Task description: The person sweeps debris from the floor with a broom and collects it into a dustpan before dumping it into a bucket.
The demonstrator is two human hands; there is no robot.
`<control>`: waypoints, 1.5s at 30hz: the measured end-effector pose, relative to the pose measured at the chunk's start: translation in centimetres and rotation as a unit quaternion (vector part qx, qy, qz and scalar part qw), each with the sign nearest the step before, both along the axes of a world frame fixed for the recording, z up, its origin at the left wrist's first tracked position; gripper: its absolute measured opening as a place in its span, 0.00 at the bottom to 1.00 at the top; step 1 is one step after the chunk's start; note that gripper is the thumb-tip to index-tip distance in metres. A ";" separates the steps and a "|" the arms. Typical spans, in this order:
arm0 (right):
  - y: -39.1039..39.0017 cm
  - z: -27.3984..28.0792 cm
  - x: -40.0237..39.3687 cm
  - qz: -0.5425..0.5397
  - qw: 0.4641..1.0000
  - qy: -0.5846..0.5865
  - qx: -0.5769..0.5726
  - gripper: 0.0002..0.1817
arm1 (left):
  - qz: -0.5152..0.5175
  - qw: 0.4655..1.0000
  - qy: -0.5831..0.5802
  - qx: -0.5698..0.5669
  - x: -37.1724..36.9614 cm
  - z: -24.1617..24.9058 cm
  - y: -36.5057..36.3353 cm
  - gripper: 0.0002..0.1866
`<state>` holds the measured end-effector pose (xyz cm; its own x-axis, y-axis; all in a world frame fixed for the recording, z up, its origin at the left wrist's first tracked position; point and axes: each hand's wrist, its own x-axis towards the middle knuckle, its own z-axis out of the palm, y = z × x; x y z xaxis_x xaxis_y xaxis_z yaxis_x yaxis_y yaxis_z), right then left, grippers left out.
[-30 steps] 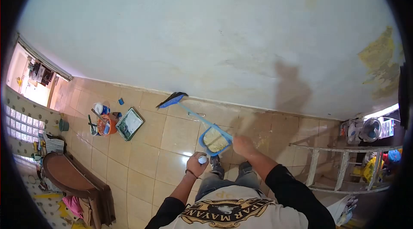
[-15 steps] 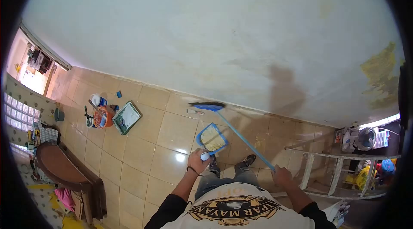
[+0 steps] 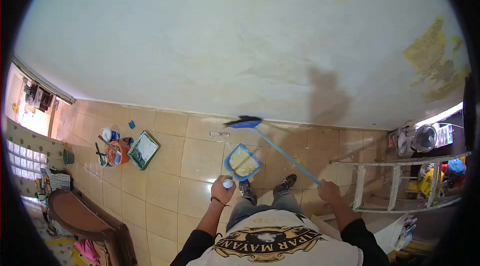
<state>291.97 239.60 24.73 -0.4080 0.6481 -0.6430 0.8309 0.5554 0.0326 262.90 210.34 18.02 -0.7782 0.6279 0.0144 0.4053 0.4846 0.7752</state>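
Observation:
I look down at a tiled floor by a white wall. My right hand (image 3: 329, 191) grips the end of a blue broom handle (image 3: 287, 155); the broom head (image 3: 244, 122) rests on the floor at the wall's base. My left hand (image 3: 222, 189) is closed around the white-tipped upright handle of a blue dustpan (image 3: 242, 162), which sits on the tiles in front of my shoes and holds pale debris. A small pale object (image 3: 219, 134) lies on the floor just left of the broom head.
An orange bucket with tools (image 3: 114, 153), a paint tray (image 3: 142, 150) and a white tub (image 3: 106, 134) stand on the tiles at left. A wooden ladder (image 3: 400, 181) lies at right near a fan (image 3: 425, 138). A brown curved table (image 3: 80, 213) sits at lower left.
The broom swung from the left of the dustpan to the right, its head now against the wall base; my right hand drew back to the right. The dustpan stayed in place.

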 end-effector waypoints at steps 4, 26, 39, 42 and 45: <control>-0.8 0.0 5.4 -0.023 0.997 -0.066 0.014 0.14 | -0.010 1.000 0.009 0.005 0.1 -0.4 0.2 0.08; -4.3 -0.7 12.1 -0.080 0.994 -0.023 0.065 0.15 | -0.028 0.999 -0.020 -0.001 -0.3 -0.1 0.6 0.09; -8.6 -3.8 14.4 -0.281 0.956 -0.008 0.088 0.14 | -0.038 0.999 -0.020 -0.024 0.1 -0.3 0.8 0.07; -8.9 -5.4 13.3 -0.254 0.963 0.014 0.094 0.15 | -0.051 0.998 -0.022 -0.037 -0.2 -0.2 0.6 0.07; -10.0 -4.0 15.8 -0.264 0.960 0.004 0.088 0.14 | -0.037 0.999 -0.017 -0.016 -0.8 -0.8 0.7 0.07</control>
